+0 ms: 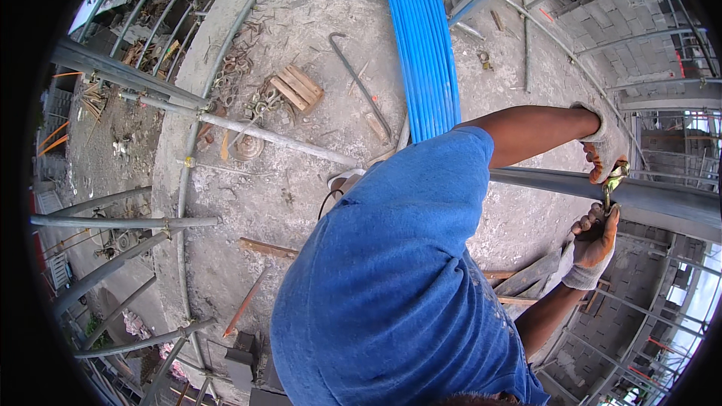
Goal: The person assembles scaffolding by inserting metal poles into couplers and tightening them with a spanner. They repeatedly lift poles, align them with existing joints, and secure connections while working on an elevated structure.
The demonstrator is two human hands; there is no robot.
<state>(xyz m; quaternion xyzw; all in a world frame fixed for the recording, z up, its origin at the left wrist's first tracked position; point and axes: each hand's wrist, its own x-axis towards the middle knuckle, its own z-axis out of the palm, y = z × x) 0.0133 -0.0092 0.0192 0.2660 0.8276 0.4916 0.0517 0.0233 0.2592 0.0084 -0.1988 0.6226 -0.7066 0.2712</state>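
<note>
**Left hand (606, 139) and right hand (594, 252) close on a brass-coloured clamp (615, 179) at a thick grey tube (669, 199)**

In the head view, both hands wear pale gloves with orange coating. The left hand comes down from the upper side of the grey tube, its fingers bent and pinching the clamp's upper part. The right hand reaches up from the tube's lower side, fingers curled and thumb raised, pinching the clamp's lower end; the exact contact is partly hidden by the fingers. The clamp lies across the tube, between the two hands. A blue shirt (391, 263) fills much of the space below and left of the tube, with part of a shoe (347, 180) showing past its edge.

A rough, dusty concrete floor (519, 229) spreads beneath the tube. Above the tube and to its left lies a bundle of blue pipes (423, 45); farther left are a hooked metal bar (352, 71), a small slatted wooden piece (298, 89) and a scatter of metal fittings (233, 68). Grey boards (530, 274) lie below the tube, near the right forearm. Scaffold poles (124, 222) stand well to the tube's left, and a grey block wall (624, 26) rises above it. Any lettering around the site is too small to read.
</note>
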